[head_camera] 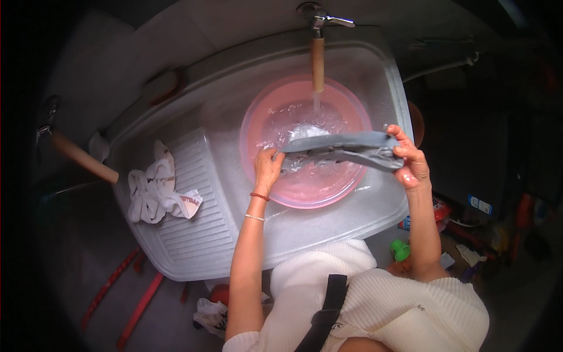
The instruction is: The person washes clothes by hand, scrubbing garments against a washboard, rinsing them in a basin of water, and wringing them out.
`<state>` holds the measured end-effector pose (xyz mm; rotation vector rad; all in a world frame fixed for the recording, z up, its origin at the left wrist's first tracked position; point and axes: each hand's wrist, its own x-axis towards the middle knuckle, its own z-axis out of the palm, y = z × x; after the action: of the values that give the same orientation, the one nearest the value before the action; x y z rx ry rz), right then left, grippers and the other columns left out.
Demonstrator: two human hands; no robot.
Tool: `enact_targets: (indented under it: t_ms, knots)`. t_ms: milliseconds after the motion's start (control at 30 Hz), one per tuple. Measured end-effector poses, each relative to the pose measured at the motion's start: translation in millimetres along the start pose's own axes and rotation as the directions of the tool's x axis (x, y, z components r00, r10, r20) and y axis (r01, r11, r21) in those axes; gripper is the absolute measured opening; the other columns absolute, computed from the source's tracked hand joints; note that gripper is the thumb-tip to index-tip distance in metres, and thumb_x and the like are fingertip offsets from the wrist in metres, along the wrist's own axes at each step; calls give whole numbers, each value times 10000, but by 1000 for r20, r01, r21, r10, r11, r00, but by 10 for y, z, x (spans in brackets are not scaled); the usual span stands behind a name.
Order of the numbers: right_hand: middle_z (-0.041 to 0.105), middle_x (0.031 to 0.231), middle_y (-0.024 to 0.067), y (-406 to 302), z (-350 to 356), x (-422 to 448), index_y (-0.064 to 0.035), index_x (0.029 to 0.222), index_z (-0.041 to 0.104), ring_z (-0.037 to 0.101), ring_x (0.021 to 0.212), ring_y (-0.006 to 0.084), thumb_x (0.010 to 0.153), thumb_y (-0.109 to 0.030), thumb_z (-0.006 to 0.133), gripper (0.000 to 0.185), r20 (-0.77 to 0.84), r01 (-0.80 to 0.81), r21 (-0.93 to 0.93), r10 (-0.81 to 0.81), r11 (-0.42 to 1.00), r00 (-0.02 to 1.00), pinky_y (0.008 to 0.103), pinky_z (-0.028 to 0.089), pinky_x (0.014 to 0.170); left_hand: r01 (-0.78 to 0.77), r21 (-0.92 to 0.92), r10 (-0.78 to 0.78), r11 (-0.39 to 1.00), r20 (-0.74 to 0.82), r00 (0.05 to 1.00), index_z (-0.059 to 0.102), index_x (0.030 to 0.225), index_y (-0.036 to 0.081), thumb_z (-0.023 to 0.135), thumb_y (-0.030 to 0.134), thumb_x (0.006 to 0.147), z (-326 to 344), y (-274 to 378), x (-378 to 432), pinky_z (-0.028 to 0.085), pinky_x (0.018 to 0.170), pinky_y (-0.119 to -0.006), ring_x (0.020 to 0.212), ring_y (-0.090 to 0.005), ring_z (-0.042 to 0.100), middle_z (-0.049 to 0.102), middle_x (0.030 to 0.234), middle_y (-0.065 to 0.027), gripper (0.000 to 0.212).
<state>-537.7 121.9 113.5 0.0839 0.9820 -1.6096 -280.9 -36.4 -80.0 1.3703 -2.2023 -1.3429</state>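
Observation:
A wet grey garment [343,147] is stretched between my two hands, above a pink plastic basin [303,200] of water in a grey laundry sink. My left hand [267,169] grips its left end by the basin's left side. Its right end, a doubled band, is in my right hand [411,160], out past the basin's right rim. Water runs from a chrome tap [319,20] through a tan tube [317,64] into the basin. Part of the garment's lower edge hangs close to the water; whether it touches cannot be told.
Crumpled white cloth [154,193] lies on the sink's ribbed washboard [198,233] at left. A second tap's tan tube [83,157] reaches over the sink's left rim. A brush-like object [167,88] rests on the back ledge. Below right are a green plastic item [399,250] and mixed clutter.

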Motion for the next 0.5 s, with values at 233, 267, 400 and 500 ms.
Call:
enact_targets:
  t_ms: [233, 267, 400, 500]
  knots:
    - [573, 973, 50, 24, -189, 82, -50, 1079, 558, 579, 892, 155, 635, 84, 636, 471, -13, 42, -162, -45, 986, 999, 257, 460, 854, 423, -560, -334, 712, 261, 906, 614, 782, -19, 481, 439, 872, -216, 19, 178, 422, 602, -317, 647, -237, 577, 616, 730, -99, 486]
    - [566, 979, 40, 70, -184, 108, -42, 1076, 561, 568, 893, 140, 628, 85, 644, 473, -29, 47, -282, -57, 958, 998, 246, 455, 843, 462, -640, -346, 614, 308, 886, 604, 823, 4, 446, 457, 885, -211, -13, 162, 414, 567, -297, 628, -205, 570, 608, 727, -74, 483]
    - [575, 937, 30, 265, -289, 215, -9, 1048, 580, 560, 848, 102, 628, 92, 632, 436, -143, 41, -498, -129, 866, 981, 215, 450, 773, 754, -647, -150, 114, 739, 657, 518, 962, 56, 338, 430, 911, -313, 84, 134, 416, 464, -251, 580, -157, 550, 579, 726, -54, 418]
    - [605, 811, 36, 414, -385, 276, 14, 1019, 603, 570, 716, 89, 650, 79, 603, 374, -237, 38, -582, -215, 812, 948, 196, 456, 675, 707, -704, -146, -76, 709, 690, 524, 944, 52, 370, 376, 894, -185, -43, 68, 415, 471, -233, 577, -178, 551, 587, 756, -75, 362]
